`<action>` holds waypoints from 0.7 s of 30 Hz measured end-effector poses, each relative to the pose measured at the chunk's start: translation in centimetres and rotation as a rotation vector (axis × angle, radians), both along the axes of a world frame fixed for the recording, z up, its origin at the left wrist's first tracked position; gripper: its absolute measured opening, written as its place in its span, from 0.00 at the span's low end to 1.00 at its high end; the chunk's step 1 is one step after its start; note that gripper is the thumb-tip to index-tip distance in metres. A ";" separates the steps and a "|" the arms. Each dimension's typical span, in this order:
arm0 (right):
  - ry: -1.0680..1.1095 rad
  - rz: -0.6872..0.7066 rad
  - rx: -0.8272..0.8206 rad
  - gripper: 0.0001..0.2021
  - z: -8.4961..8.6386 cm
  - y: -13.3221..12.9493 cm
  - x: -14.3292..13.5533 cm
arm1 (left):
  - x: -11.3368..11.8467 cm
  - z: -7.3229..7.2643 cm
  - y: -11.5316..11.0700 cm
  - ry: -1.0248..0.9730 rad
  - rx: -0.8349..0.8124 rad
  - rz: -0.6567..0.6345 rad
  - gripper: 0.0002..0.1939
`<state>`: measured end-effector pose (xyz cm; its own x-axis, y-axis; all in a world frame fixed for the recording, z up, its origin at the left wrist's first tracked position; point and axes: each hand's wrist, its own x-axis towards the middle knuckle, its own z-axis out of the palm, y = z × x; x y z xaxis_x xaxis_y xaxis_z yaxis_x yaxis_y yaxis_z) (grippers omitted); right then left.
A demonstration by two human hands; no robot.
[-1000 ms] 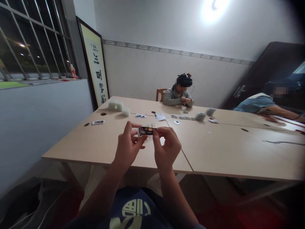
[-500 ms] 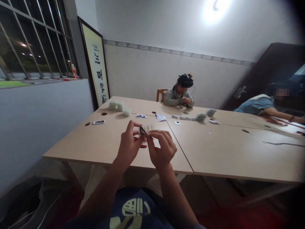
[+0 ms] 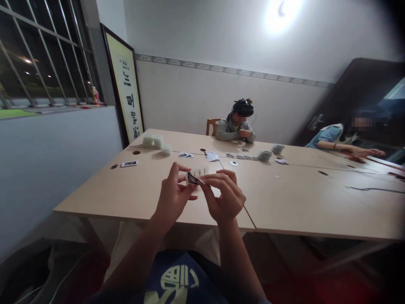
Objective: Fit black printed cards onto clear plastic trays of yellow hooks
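Observation:
Above the near part of the table, my left hand (image 3: 173, 192) is closed on a clear plastic packet (image 3: 201, 172) with small yellowish items inside. A dark printed card (image 3: 193, 179) lies bent against the packet, between both hands. My right hand (image 3: 224, 195) pinches the card's right end between thumb and fingers. Fingers partly cover both card and packet, so their lower parts are hidden.
The pale table (image 3: 114, 194) bears stacked clear packets (image 3: 152, 141) at the back left, a white-edged card (image 3: 129, 164), a paper (image 3: 211, 156) and more stacks (image 3: 265, 156). A person (image 3: 236, 126) sits opposite, another person (image 3: 335, 137) at the right.
My right hand has moved slightly right, its fingers spread wider along the card, and more of the packet shows. The person at the right has shifted, with an arm stretched over the table.

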<state>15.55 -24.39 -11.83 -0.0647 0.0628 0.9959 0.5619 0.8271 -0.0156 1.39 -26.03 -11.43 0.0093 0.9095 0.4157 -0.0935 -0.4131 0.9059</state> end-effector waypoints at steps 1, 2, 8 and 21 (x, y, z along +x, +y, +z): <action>0.006 -0.001 -0.011 0.10 0.1 -0.1 0.0 | 0.2 -0.1 0.0 0.015 0.012 0.019 0.20; 0.011 -0.006 -0.014 0.10 0.2 -0.3 -0.2 | 0.3 -0.1 0.0 0.031 0.025 0.045 0.18; 0.214 0.031 -0.128 0.09 0.1 -1.5 -1.0 | 0.8 -0.9 0.6 0.083 0.077 0.239 0.14; 0.396 0.048 -0.317 0.08 0.7 -3.0 -2.3 | -0.5 0.4 -0.3 -0.103 -0.008 -0.088 0.20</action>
